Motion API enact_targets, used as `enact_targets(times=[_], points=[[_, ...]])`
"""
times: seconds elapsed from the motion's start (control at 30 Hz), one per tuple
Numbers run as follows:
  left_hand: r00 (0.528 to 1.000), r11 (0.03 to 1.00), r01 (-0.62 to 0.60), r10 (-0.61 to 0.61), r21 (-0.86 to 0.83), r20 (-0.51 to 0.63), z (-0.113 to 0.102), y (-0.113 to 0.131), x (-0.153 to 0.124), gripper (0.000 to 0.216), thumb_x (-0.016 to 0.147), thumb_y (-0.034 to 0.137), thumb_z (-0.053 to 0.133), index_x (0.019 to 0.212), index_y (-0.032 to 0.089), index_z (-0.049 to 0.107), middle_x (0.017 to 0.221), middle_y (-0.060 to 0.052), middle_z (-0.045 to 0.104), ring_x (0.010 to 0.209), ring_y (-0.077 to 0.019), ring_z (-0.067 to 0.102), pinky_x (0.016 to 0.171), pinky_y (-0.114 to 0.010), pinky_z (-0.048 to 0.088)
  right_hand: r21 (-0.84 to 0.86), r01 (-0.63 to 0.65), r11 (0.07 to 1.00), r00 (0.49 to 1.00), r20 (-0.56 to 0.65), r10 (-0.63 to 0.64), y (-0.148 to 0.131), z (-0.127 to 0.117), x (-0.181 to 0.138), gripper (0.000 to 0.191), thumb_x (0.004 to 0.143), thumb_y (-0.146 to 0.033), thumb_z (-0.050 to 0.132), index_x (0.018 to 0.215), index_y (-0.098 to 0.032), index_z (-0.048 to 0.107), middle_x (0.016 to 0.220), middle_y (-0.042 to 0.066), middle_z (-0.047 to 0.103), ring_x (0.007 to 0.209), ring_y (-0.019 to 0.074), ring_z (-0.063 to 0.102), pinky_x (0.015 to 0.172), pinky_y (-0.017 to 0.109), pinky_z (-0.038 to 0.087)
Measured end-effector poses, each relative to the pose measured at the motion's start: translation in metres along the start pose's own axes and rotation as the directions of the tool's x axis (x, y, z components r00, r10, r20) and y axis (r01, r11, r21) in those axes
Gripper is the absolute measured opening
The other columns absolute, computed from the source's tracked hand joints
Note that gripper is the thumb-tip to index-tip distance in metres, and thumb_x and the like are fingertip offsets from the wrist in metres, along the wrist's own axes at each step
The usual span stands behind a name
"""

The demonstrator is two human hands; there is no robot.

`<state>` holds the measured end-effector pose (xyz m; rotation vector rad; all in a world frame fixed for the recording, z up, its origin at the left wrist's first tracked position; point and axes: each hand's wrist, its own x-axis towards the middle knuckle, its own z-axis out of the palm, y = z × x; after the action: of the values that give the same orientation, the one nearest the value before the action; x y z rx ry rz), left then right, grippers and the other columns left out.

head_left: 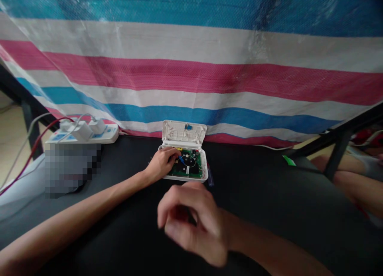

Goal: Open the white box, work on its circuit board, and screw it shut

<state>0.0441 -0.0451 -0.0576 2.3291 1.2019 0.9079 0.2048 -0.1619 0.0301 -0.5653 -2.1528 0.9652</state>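
A white plastic network box lies opened on the black table, its lid tipped up at the back. Inside it are a green circuit board, a looped white cable and a blue connector. My left hand rests at the box's left side, fingers curled over the board near the connector; whatever they pinch is hidden. Nearer to me, my right hand is raised over the table, blurred, with thumb and fingers curled together. Anything between its fingertips is too small to make out.
A dark translucent handle lies just right of the box. At the left stands a white power strip with plugs and cables. A small green packet lies at the right. Striped sheeting hangs behind; another person's arm shows at right.
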Motion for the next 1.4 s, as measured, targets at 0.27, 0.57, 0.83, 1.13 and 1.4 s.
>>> enact_targets(times=[0.27,0.57,0.83,1.13,1.4], points=[[0.996,0.993,-0.077,0.073,0.09,0.04,0.004,-0.001,0.0,0.027,0.093,0.018,0.053,0.114,0.02,0.071,0.107,-0.008,0.068,0.099,-0.0225,0.064,0.092,-0.04,0.051,-0.523,-0.117,0.844,0.899,-0.417,-0.134,0.1,-0.031,-0.017,0.018,0.092,-0.019,0.046,0.08,-0.019,0.059,0.072,0.006,0.061,0.07,0.0189,0.056,0.07,0.032,0.047],[0.996,0.988,-0.091,0.087,0.125,0.036,0.005,-0.004,-0.002,0.024,0.091,0.017,0.056,0.11,0.019,0.071,0.105,-0.008,0.069,0.098,-0.023,0.064,0.091,-0.041,0.052,-0.498,-0.159,0.853,0.786,-0.587,-0.196,0.141,-0.037,-0.024,0.015,0.093,-0.019,0.049,0.087,-0.021,0.063,0.086,0.007,0.064,0.086,0.0234,0.058,0.08,0.04,0.047],[0.997,0.991,-0.072,0.069,0.115,0.031,0.004,-0.002,-0.002,0.022,0.089,0.014,0.058,0.107,0.02,0.069,0.108,-0.007,0.069,0.101,-0.024,0.064,0.092,-0.042,0.052,-0.441,-0.177,0.88,0.765,-0.624,-0.159,0.148,-0.039,-0.024,0.014,0.094,-0.018,0.05,0.088,-0.022,0.062,0.087,0.005,0.064,0.087,0.0229,0.059,0.08,0.04,0.047],[0.999,0.999,-0.03,0.029,0.045,0.015,0.002,-0.001,-0.001,0.021,0.089,0.014,0.058,0.106,0.02,0.068,0.108,-0.007,0.068,0.1,-0.0226,0.064,0.093,-0.04,0.051,-0.425,-0.179,0.887,0.774,-0.618,-0.14,0.148,-0.039,-0.023,0.014,0.094,-0.017,0.051,0.087,-0.022,0.062,0.085,0.005,0.065,0.087,0.0229,0.059,0.079,0.04,0.047],[1.0,1.0,-0.013,0.013,0.018,0.006,0.001,0.0,-0.002,0.021,0.088,0.012,0.058,0.105,0.02,0.068,0.106,-0.006,0.068,0.099,-0.022,0.064,0.091,-0.039,0.051,-0.424,-0.184,0.887,0.78,-0.612,-0.131,0.149,-0.04,-0.023,0.014,0.093,-0.017,0.051,0.086,-0.022,0.063,0.086,0.005,0.065,0.087,0.0232,0.059,0.079,0.04,0.047]])
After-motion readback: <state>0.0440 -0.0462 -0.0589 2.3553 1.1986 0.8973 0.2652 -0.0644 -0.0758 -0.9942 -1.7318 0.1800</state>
